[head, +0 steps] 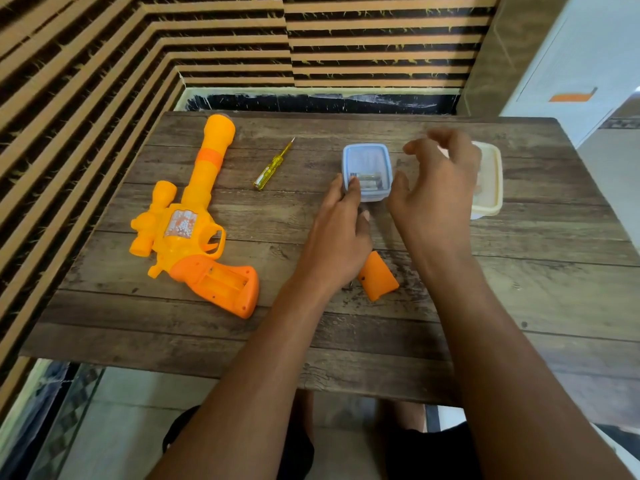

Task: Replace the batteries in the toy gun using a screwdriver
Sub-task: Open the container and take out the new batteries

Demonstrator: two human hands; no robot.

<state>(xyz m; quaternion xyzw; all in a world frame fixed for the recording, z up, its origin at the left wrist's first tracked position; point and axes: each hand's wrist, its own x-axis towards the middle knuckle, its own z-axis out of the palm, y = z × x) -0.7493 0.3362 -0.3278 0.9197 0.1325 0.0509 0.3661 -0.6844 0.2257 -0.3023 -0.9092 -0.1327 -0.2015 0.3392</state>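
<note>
We are noting the toy gun (pixel 194 220) lying flat at the desk's (pixel 519 289) left, grip compartment open, with the screwdriver (pixel 273 164) just beside its barrel. Our left hand (pixel 341 233) is touching the small box (pixel 367 161) with straight fingers. Our right hand (pixel 440 181) is hovering beside it, loosely spread and holding nothing. The orange cover (pixel 379 277) is lying by our left wrist.

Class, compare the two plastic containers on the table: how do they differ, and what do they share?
Colour: the blue container is pale blue; the cream container is off-white.
View: the blue container shows almost whole; the cream container is partly hidden behind the right hand.
Contact: the left hand touches the blue container's near corner; whether anything touches the cream container is unclear.
Both are rounded rectangular boxes on the wooden table.
</note>
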